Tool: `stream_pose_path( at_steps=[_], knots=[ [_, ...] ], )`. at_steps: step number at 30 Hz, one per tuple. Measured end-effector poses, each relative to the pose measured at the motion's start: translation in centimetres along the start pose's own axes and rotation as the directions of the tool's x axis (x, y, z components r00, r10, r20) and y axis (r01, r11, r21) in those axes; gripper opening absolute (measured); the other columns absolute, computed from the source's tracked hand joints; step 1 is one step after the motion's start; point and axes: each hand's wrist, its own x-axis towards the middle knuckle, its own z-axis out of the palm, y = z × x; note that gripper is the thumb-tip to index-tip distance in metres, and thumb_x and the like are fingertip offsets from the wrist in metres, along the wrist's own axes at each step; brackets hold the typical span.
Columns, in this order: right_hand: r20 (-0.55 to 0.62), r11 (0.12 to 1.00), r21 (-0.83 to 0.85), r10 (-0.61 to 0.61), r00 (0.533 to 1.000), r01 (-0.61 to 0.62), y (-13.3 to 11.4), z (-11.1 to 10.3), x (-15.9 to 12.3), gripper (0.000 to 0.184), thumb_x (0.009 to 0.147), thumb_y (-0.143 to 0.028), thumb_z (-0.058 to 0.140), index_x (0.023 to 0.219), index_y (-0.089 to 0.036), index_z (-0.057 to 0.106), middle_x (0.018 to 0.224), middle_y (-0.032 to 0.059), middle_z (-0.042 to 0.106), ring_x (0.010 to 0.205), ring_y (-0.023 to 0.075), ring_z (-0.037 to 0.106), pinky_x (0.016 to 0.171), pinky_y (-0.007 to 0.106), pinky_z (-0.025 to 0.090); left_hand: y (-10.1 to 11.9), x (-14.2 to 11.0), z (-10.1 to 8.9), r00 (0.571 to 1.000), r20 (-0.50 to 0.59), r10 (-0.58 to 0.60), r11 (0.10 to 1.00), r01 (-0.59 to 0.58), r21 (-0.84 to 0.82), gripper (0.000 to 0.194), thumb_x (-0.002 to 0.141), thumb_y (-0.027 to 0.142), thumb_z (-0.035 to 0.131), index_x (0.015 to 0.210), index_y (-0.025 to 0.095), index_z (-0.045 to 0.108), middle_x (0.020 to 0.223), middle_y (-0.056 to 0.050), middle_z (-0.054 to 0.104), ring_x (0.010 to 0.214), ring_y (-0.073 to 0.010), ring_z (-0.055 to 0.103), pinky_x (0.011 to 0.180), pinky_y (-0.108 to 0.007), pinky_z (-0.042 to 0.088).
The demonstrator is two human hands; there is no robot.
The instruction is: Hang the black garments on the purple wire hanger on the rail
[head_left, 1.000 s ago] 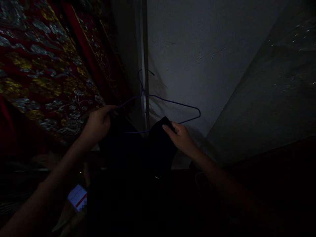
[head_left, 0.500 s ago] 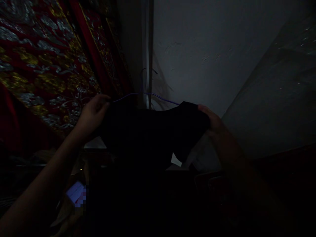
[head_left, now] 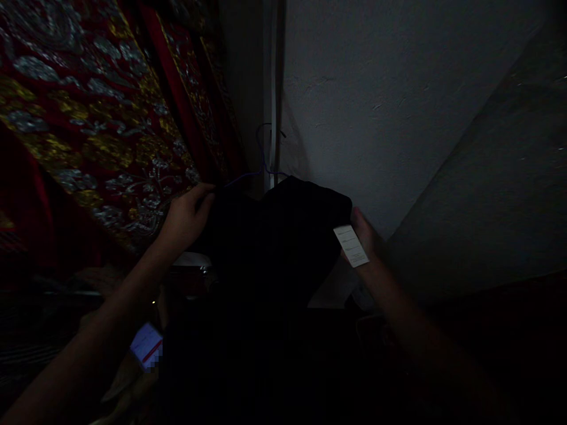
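Black garment (head_left: 283, 248) hangs at the centre, between the two hands and in front of a thin purple hanger (head_left: 264, 162); its cloth is soft and matte, so dark that folds barely show and its lower edge is lost in shadow. A second ago the hanger's right end and lower bar were bare; now the garment covers both, leaving only the hook, the neck and short stretches of the shoulders in sight, so the cloth appears to be spread over most of the frame. At lower left lies a bluish, bright rectangle (head_left: 146, 345) with a red stripe, partly pixelated. The left hand (head_left: 186, 218) pinches the garment's upper corner between thumb and fingers, beside the left stretch of wire. The right hand (head_left: 365, 233) is at the opposite edge, partly hidden by a stiff, pale, printed tag (head_left: 351, 245) that has swung out across it; whether its fingers are pressed together cannot be told. Behind, the wire hook curves round a straight, narrow upright (head_left: 273, 88). Farther back, heavy red cloth (head_left: 97, 147) carries raised silver and gold embroidery in curling, petal-like shapes, while a grey wall (head_left: 376, 118) shows shallow scuffs and a faintly rough surface.
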Motion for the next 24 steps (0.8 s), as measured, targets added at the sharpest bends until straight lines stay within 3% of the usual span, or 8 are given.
stream_pose_path(
  at_steps=[3,8,11,15,16,18,21,24],
  knots=[
    [-0.011,0.984,0.176,0.033,0.999,-0.031,-0.6,-2.1,0.1,0.094,0.092,-0.080,0.002,0.126,-0.019,0.065,0.109,0.0157,0.071,0.105,0.0327,0.067,0.086,0.051,0.052,-0.1,0.0,0.2,0.998,-0.001,-0.065,0.998,0.065,-0.012,0.041,0.101,0.046,0.039,0.108,0.019,0.069,0.102,-0.006,0.075,0.094,-0.0241,0.068,0.086,-0.033,0.050],
    [-0.027,0.985,0.175,0.010,1.000,-0.005,-6.9,-3.5,0.4,0.089,0.093,-0.078,0.009,0.120,-0.020,0.071,0.106,0.0166,0.072,0.109,0.0345,0.064,0.091,0.053,0.048,0.4,1.1,1.0,0.990,-0.043,-0.132,0.991,0.131,-0.013,0.046,0.094,0.060,0.050,0.103,0.018,0.066,0.097,-0.008,0.072,0.089,-0.0252,0.066,0.078,-0.033,0.049],
    [0.225,0.952,0.304,-0.098,0.970,0.026,-10.0,-2.4,-1.0,0.087,0.091,-0.083,0.018,0.113,-0.021,0.074,0.096,0.0151,0.074,0.106,0.0330,0.067,0.086,0.048,0.053,0.1,1.3,1.4,0.988,-0.048,-0.146,0.988,0.143,-0.060,0.038,0.092,0.054,0.053,0.095,0.017,0.066,0.088,-0.006,0.071,0.081,-0.0231,0.065,0.073,-0.032,0.049],
    [0.784,0.905,0.409,-0.283,0.553,-0.116,-10.0,-0.2,-3.4,0.067,0.091,-0.077,0.046,0.113,-0.020,0.075,0.100,0.0113,0.077,0.102,0.0272,0.072,0.088,0.042,0.057,0.4,0.0,1.5,0.988,0.022,-0.152,0.947,0.152,-0.283,0.045,0.098,0.056,0.043,0.086,0.018,0.066,0.077,-0.005,0.068,0.073,-0.0199,0.064,0.069,-0.031,0.050],
    [0.822,0.928,0.357,-0.257,0.509,-0.108,-9.4,0.6,-3.9,0.057,0.092,-0.069,0.053,0.116,-0.021,0.073,0.107,0.0107,0.077,0.104,0.0256,0.072,0.093,0.042,0.056,0.9,-0.4,1.5,0.990,0.041,-0.132,0.932,0.138,-0.335,0.048,0.098,0.058,0.042,0.086,0.019,0.067,0.079,-0.006,0.069,0.076,-0.0201,0.065,0.073,-0.032,0.051],
    [0.757,0.977,0.212,-0.175,0.630,0.017,-8.0,2.4,-4.6,0.049,0.092,-0.051,0.065,0.131,-0.022,0.065,0.128,0.0113,0.070,0.117,0.0247,0.067,0.104,0.043,0.052,2.3,-1.3,1.8,0.994,0.064,-0.089,0.899,0.108,-0.425,0.053,0.097,0.064,0.041,0.085,0.019,0.068,0.084,-0.007,0.071,0.084,-0.0215,0.067,0.083,-0.035,0.053],
    [0.485,0.961,-0.061,-0.207,0.850,0.269,-6.1,5.6,-5.2,0.089,0.081,-0.036,0.078,0.157,-0.022,0.034,0.160,0.0167,0.038,0.147,0.0322,0.040,0.120,0.051,0.037,5.2,-2.4,2.7,0.981,0.180,-0.076,0.730,0.178,-0.660,0.067,0.091,0.079,0.036,0.079,0.020,0.068,0.085,-0.008,0.072,0.085,-0.0236,0.067,0.086,-0.039,0.054],
    [0.401,0.856,-0.170,-0.393,0.828,0.489,-5.3,8.0,-5.7,0.115,0.076,-0.032,0.081,0.164,-0.021,0.008,0.167,0.0197,0.019,0.155,0.0380,0.019,0.123,0.061,0.028,7.9,-3.6,3.8,0.933,0.361,-0.008,0.396,0.335,-0.855,0.074,0.087,0.085,0.034,0.074,0.019,0.065,0.083,-0.009,0.071,0.083,-0.0242,0.068,0.082,-0.038,0.055]
  ],
)
